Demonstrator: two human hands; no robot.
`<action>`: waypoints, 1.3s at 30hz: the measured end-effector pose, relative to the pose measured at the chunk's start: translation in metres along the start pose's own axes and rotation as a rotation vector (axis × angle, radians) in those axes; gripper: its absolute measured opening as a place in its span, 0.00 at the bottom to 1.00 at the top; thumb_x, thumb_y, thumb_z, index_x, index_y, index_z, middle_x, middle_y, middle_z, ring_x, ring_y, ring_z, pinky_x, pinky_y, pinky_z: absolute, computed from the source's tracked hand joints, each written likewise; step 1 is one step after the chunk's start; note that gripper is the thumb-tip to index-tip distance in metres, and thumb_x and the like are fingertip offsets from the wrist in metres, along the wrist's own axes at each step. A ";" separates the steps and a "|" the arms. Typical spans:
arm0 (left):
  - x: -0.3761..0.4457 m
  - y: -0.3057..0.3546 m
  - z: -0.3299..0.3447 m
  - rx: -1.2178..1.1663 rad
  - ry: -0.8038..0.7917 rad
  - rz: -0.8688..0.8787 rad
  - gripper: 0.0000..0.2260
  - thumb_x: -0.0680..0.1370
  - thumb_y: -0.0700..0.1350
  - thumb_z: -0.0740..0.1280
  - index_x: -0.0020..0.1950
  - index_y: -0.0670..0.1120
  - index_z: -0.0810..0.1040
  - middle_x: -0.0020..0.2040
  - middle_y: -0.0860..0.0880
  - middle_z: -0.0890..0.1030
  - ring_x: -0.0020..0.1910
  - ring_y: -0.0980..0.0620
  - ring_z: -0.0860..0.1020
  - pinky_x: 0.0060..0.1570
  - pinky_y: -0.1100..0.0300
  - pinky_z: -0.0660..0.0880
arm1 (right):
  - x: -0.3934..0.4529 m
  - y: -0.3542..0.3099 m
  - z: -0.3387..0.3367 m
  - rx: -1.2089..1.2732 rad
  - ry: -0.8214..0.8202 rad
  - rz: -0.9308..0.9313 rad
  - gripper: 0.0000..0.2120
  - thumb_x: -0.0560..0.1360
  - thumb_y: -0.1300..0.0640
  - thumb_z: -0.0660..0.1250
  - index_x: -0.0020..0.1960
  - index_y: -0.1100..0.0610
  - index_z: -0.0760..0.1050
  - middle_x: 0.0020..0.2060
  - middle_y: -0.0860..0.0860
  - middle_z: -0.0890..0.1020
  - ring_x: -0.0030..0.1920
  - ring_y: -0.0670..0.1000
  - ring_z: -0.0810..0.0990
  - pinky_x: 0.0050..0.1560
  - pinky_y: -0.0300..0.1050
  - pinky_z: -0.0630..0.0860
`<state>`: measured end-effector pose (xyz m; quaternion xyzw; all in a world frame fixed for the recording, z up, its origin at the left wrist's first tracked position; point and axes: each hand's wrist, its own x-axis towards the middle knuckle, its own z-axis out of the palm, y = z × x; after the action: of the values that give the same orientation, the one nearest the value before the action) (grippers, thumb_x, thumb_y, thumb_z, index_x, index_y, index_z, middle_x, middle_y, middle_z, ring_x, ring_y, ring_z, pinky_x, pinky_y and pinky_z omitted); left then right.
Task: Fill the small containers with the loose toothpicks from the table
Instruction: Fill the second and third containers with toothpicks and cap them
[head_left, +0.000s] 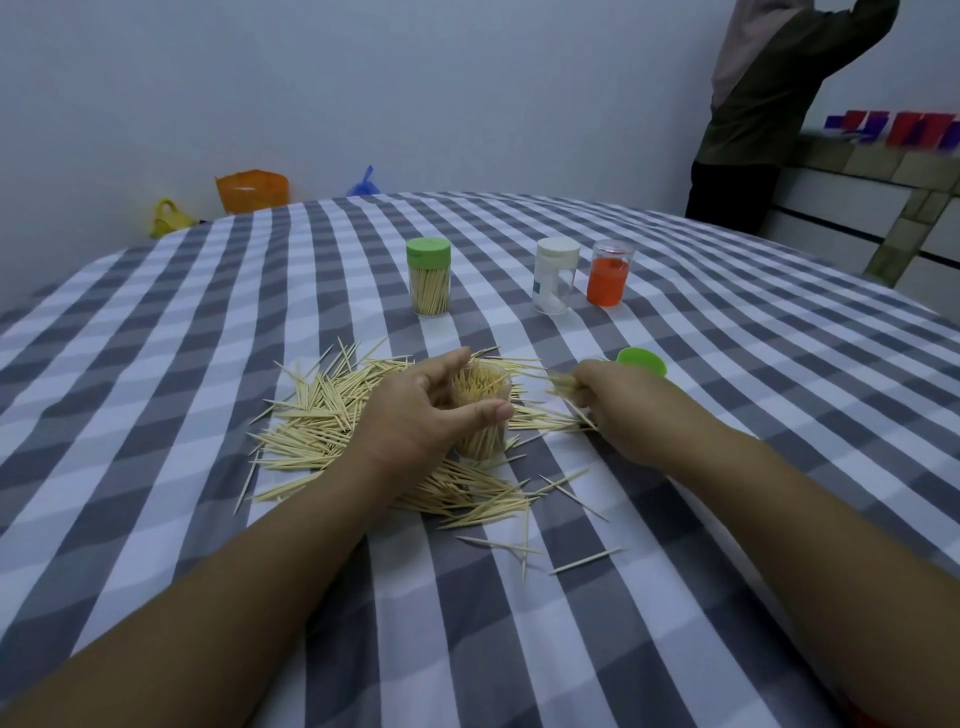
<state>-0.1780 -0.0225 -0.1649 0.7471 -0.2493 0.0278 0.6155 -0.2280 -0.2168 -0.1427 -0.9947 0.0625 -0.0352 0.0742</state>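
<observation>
Checked tabletop (675, 467) carries scattered toothpicks (322, 415); left hand (415, 415) grips an open, part-filled container (480, 410); right hand (618, 410) pinches a small toothpick bunch (563, 387) beside it.

A checked tablecloth (675, 597) is spread flat. Orange (252, 191), yellow (167, 218) and blue (363, 183) bags are positioned behind it.

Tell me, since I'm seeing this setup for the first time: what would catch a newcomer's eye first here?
First, the pile of loose toothpicks spread over the checked tablecloth in the middle. In its midst the left hand grips an open clear container packed with toothpicks, while the right hand pinches a small bunch beside it. Farther back stand a green-lidded container, a white-lidded one and an orange one.
</observation>
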 end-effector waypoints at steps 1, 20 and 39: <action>-0.001 0.001 0.000 0.010 -0.004 0.001 0.36 0.63 0.47 0.76 0.70 0.43 0.71 0.54 0.45 0.79 0.46 0.71 0.76 0.45 0.74 0.74 | 0.001 0.002 -0.001 0.061 0.008 0.029 0.14 0.78 0.64 0.56 0.38 0.50 0.64 0.36 0.49 0.73 0.35 0.48 0.71 0.32 0.44 0.65; -0.008 0.006 0.009 0.010 -0.071 -0.026 0.35 0.64 0.47 0.77 0.70 0.45 0.71 0.55 0.41 0.77 0.50 0.71 0.72 0.52 0.67 0.75 | -0.002 -0.039 -0.001 1.273 0.343 0.010 0.08 0.83 0.59 0.52 0.51 0.52 0.69 0.46 0.52 0.84 0.49 0.50 0.83 0.51 0.45 0.78; -0.009 0.005 0.009 -0.007 -0.094 -0.022 0.39 0.59 0.55 0.75 0.70 0.49 0.71 0.60 0.50 0.80 0.52 0.61 0.80 0.54 0.64 0.77 | -0.010 -0.051 0.015 1.301 0.315 0.013 0.12 0.82 0.55 0.56 0.64 0.51 0.68 0.51 0.48 0.82 0.38 0.35 0.81 0.35 0.29 0.74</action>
<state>-0.1898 -0.0282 -0.1658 0.7482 -0.2697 -0.0147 0.6060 -0.2308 -0.1638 -0.1503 -0.7297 0.0445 -0.2103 0.6491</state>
